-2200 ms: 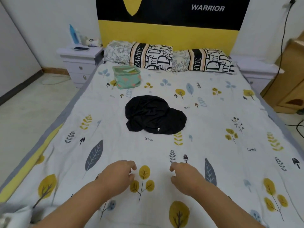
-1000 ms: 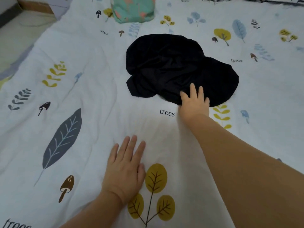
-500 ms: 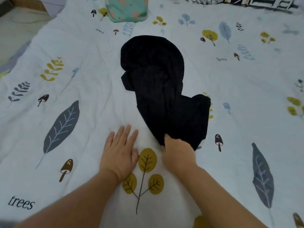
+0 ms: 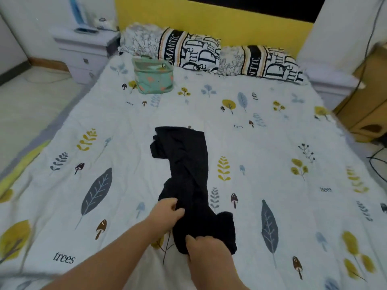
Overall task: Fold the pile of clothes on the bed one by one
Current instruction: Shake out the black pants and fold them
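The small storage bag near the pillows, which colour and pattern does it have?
The storage bag is mint green with small pink-orange shapes, in the head view.

Soft, even indoor light, faint shadows; edges smeared by motion blur (wide-angle bending at corners)

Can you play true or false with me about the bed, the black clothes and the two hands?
1. Both hands hold the black garment. True: the left hand grips its left edge and the right hand grips its near end.
2. The garment is neatly folded into a square. False: it lies stretched out long and crumpled on the bedspread.
3. A green pouch sits near the pillows. True.
4. The green pouch lies on top of the garment. False: they are well apart.
5. The bedspread is plain white. False: it has leaves and mushrooms printed on it.
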Available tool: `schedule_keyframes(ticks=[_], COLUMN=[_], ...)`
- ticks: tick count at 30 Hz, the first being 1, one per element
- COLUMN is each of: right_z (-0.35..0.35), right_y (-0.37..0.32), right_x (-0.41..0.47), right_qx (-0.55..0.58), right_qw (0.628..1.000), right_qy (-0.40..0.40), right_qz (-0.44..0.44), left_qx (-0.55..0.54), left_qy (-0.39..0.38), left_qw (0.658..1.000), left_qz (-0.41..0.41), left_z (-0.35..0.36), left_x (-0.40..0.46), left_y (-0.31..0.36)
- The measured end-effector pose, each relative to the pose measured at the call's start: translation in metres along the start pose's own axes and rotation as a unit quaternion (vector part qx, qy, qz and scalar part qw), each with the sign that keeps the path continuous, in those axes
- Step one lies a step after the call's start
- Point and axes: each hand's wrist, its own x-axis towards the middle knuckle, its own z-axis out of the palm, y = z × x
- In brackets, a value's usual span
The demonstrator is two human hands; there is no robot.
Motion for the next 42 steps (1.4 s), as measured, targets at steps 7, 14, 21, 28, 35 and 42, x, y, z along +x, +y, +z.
schedule_keyframes(ticks=[7, 14, 21, 28, 35, 42], right_z=[-0.082, -0.182, -0.301, -0.370, -0.386, -0.394], right_y=[0.004, -0.001, -0.007, -0.039, -0.071, -0.094], right_x=[-0.064, -0.138, -0.227, -0.315, -0.365, -0.392], right_qx=[0.043, 0.066, 0.038, 0.008, 0.041, 0.086], right_qw=[0.993, 0.982, 0.928, 0.845, 0.821, 0.863], right_qy=[0.030, 0.090, 0.302, 0.499, 0.554, 0.484], right_qz=[0.108, 0.155, 0.214, 0.190, 0.129, 0.117], left_qx=[-0.371, -0.444, -0.444, -0.237, 0.094, -0.098], left_qy=[-0.002, 0.052, 0.182, 0.188, 0.148, 0.240], left_qw=[0.929, 0.892, 0.872, 0.940, 0.979, 0.939], left_qz=[0.005, 0.069, 0.100, 0.158, 0.106, 0.225], left_z=[-0.083, -0.161, -0.239, -0.289, -0.306, -0.309], left_x=[-0.070, -0.147, -0.226, -0.302, -0.365, -0.390], left_y=[0.080, 0.184, 0.241, 0.257, 0.250, 0.241])
